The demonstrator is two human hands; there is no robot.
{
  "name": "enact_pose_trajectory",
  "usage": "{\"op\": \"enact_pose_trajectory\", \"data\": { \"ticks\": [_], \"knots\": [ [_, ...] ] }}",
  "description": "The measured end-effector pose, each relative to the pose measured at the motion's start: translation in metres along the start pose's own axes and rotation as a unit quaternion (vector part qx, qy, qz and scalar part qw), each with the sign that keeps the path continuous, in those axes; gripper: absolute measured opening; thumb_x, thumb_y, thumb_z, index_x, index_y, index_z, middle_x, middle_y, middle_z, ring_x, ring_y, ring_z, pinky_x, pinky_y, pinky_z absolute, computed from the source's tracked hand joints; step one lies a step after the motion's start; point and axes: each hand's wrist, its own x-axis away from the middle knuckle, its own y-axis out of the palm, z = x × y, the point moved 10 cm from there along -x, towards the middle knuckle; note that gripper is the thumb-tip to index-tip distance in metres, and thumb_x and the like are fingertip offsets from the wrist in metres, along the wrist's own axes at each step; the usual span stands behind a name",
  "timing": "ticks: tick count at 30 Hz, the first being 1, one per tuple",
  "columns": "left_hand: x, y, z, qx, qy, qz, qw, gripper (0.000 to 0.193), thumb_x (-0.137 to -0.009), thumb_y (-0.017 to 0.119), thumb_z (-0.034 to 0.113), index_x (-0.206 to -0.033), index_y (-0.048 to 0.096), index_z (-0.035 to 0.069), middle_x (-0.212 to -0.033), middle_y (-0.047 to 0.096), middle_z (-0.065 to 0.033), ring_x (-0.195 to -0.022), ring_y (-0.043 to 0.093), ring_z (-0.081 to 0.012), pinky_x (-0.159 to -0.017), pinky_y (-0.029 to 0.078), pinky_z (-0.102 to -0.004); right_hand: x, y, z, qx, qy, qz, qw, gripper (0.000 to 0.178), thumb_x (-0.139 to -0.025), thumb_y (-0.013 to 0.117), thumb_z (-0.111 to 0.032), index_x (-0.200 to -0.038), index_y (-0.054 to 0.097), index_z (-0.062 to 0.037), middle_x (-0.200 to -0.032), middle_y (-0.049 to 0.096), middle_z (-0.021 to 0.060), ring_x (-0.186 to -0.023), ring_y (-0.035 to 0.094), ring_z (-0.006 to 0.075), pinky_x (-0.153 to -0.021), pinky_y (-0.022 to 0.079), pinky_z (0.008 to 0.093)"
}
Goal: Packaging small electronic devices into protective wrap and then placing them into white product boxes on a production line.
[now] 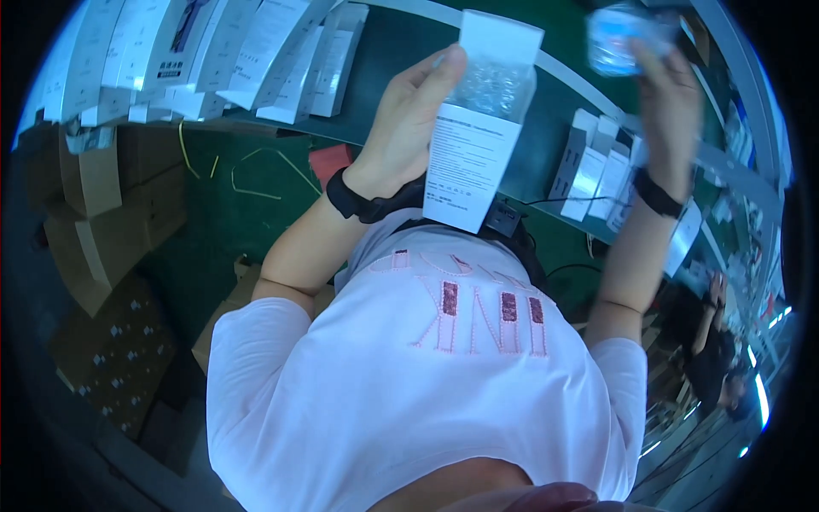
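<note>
My left hand [409, 128] is wrapped round a tall white box [469, 166] in front of my chest, thumb near its upper edge. The box's top flap [501, 36] stands raised, and bubble wrap [495, 88] shows inside the mouth. Whatever the bubble wrap encloses is hidden. Up at the right, my right hand [667, 90] pinches a shiny see-through plastic packet [616, 43] with pale blue and white in it. The packet is smeared by motion, so its contents cannot be made out. It is apart from the box.
A row of white boxes [183, 55] stands on the dark green table [380, 72] at the left. More slim white boxes [597, 166] stand at the right, below my right hand. Brown cartons [98, 213] are stacked at the far left; another person [715, 341] is at the far right.
</note>
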Motion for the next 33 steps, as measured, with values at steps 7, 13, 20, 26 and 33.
{"op": "enact_pose_trajectory", "data": {
  "ticks": [7, 13, 20, 26, 33],
  "knots": [
    [0.012, 0.069, -0.034, -0.021, -0.105, -0.127, 0.986, 0.05, -0.096, 0.048, 0.044, -0.117, 0.055, -0.001, -0.1, 0.062, -0.0058, -0.085, 0.059, -0.0083, -0.074, 0.048, -0.0218, 0.08, 0.104, -0.076, 0.411, -0.077, -0.359, 0.834, 0.016, -0.075, 0.071, -0.002, -0.091, 0.069, -0.002, -0.085, 0.066, 0.0087, -0.075, 0.062, 0.0172, -0.067, 0.048, 0.0279],
    [0.021, 0.096, -0.053, -0.039, -0.168, -0.184, 0.968, 0.051, -0.097, 0.044, 0.046, -0.115, 0.055, 0.0, -0.097, 0.06, -0.0027, -0.084, 0.057, -0.007, -0.073, 0.046, -0.0207, 0.097, 0.099, -0.069, 0.37, 0.102, -0.434, 0.815, 0.013, -0.075, 0.07, -0.006, -0.084, 0.069, 0.0032, -0.073, 0.064, 0.0118, -0.063, 0.062, 0.0157, -0.059, 0.048, 0.0281],
    [0.022, 0.118, -0.06, -0.033, -0.18, -0.225, 0.957, 0.052, -0.1, 0.04, 0.04, -0.131, 0.045, -0.001, -0.124, 0.053, -0.0073, -0.109, 0.05, -0.0106, -0.093, 0.041, -0.0239, 0.102, 0.085, -0.052, 0.516, 0.131, -0.46, 0.711, 0.021, -0.067, 0.069, -0.015, -0.064, 0.064, 0.0051, -0.051, 0.056, 0.0099, -0.047, 0.056, 0.017, -0.045, 0.043, 0.0286],
    [0.025, 0.113, -0.068, -0.094, -0.184, -0.236, 0.95, 0.073, -0.087, 0.067, 0.017, -0.143, 0.023, 0.0, -0.138, 0.038, -0.0216, -0.121, 0.047, -0.0241, -0.101, 0.038, -0.0324, 0.118, 0.056, -0.021, 0.488, 0.135, -0.405, 0.762, 0.022, -0.063, 0.068, -0.018, -0.061, 0.065, 0.0038, -0.052, 0.059, 0.0135, -0.048, 0.06, 0.024, -0.046, 0.045, 0.0335],
    [0.031, 0.136, -0.047, -0.124, -0.053, -0.352, 0.926, 0.067, -0.076, 0.079, 0.022, -0.126, 0.039, 0.002, -0.126, 0.051, -0.0151, -0.111, 0.053, -0.0225, -0.092, 0.045, -0.0334, 0.153, 0.048, -0.075, 0.141, 0.229, -0.48, 0.835, 0.019, -0.08, 0.057, -0.005, -0.096, 0.066, 0.002, -0.072, 0.065, 0.0055, -0.049, 0.052, 0.0085, -0.047, 0.043, 0.0259]
  ]
}}
